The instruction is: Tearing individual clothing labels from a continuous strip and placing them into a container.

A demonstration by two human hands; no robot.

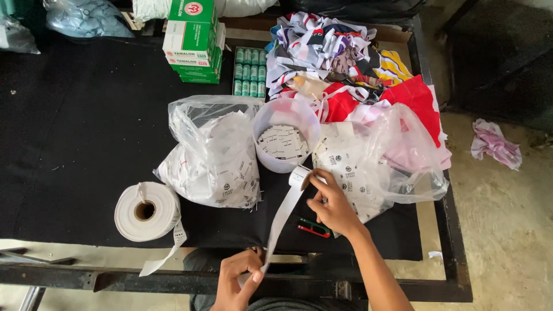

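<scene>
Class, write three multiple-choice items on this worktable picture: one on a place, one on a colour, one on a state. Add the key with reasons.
1. Where does the large tape roll lie?
A. left of the bags
B. inside the tub
C. on the floor

2. What colour is the cloth on the table?
A. white
B. black
C. yellow

3. How is the white label strip held?
A. lying loose
B. stretched between both hands
C. wound tight

Key: 1 A, it sits on the cloth left of the plastic bag. 2 B, the covering is black. 3 B, the right hand pinches the top, the left hand the bottom.
</scene>
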